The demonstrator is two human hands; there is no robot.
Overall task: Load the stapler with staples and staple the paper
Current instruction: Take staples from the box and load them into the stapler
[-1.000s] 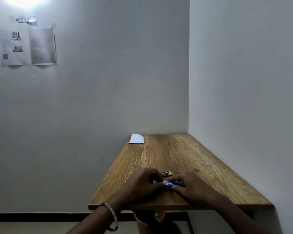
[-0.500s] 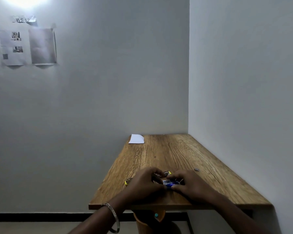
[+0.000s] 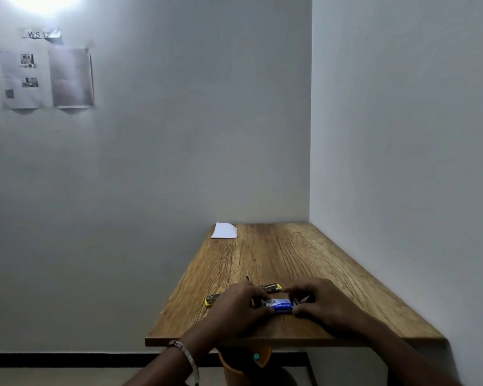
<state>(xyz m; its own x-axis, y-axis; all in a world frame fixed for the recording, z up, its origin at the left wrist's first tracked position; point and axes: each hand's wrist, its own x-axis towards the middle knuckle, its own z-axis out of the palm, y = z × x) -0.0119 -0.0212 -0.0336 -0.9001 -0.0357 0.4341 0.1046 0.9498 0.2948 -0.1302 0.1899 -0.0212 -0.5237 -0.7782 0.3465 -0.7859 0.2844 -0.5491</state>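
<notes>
A small blue staple box (image 3: pixel 280 305) lies near the front edge of the wooden table (image 3: pixel 276 254). My left hand (image 3: pixel 236 309) pinches its left end and my right hand (image 3: pixel 319 303) pinches its right end. Behind my hands lies a yellow and metal stapler (image 3: pixel 271 287), opened out flat; its yellow end (image 3: pixel 209 301) sticks out to the left of my left hand, and its middle is hidden. A sheet of white paper (image 3: pixel 224 230) lies at the table's far left corner.
Walls close the table in at the back and on the right. A tiny dark bit (image 3: pixel 247 278) lies on the wood beyond the stapler. An orange stool (image 3: pixel 246 360) shows under the front edge. Printed sheets (image 3: pixel 46 78) are taped on the wall.
My left hand has shifted right, uncovering the stapler's yellow end on its left. My right hand has come over a small metal piece that lay to the right.
</notes>
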